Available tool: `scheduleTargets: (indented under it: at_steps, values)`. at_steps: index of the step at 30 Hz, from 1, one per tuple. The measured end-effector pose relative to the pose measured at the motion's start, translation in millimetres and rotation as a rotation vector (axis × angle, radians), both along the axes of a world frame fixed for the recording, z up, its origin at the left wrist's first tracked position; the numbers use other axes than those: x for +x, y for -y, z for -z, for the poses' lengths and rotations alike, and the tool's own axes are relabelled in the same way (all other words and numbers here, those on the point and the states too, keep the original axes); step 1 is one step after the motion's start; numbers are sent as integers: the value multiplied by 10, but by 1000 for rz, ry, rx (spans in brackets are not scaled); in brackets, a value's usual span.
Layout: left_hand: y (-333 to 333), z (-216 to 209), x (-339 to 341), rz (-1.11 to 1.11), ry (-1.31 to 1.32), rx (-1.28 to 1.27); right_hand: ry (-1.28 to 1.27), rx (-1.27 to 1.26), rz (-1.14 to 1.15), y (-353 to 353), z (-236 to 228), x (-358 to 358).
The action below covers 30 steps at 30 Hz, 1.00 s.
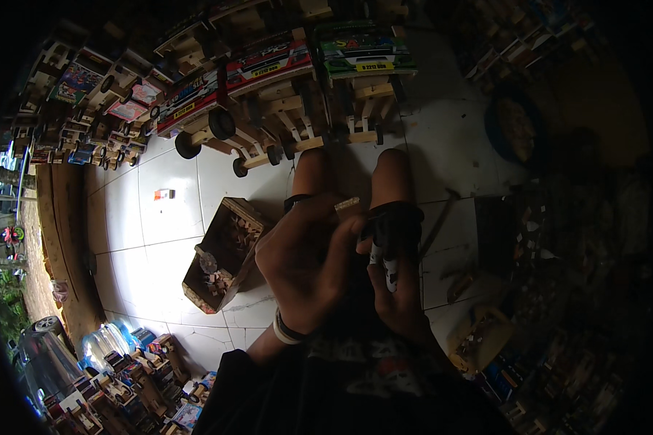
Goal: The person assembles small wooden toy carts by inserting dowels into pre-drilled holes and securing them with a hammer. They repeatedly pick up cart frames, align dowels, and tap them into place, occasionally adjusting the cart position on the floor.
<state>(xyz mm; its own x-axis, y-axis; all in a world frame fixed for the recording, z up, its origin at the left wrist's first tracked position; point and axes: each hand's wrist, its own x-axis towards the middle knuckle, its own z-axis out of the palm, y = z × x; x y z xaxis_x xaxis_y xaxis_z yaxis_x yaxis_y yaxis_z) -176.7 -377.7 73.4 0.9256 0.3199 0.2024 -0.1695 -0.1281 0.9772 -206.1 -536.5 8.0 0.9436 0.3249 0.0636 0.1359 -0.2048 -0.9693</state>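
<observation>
My left hand, with a pale band at its wrist, is raised over my lap. Its thumb and fingers pinch a small flat wooden block. Close beside it, my right hand is curled in shadow, its fingers bent around a slim white-and-dark object that I cannot make out. To the left of my left hand, an open box on the tiles holds many small wood pieces and a pale roundish item.
Wooden toy trucks with printed fronts, among them a red one and a green one, line the far side. More toys are piled at lower left. A small white-and-orange packet lies on the tiles. A basin stands right.
</observation>
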Motion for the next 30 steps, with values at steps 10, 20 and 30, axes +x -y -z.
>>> scheduleTargets:
  at_steps: [10, 20, 30]
  values:
    - [4, -4, 12, 1, -34, -7, -30, -44, 74, -30, 50, -55]
    - [-91, 90, 94, 235, -208, -459, -326, 196, -157, 80, -78, -58]
    - [-213, 6, 57, 293, -245, -504, -621, 615, -450, 166, -76, -79]
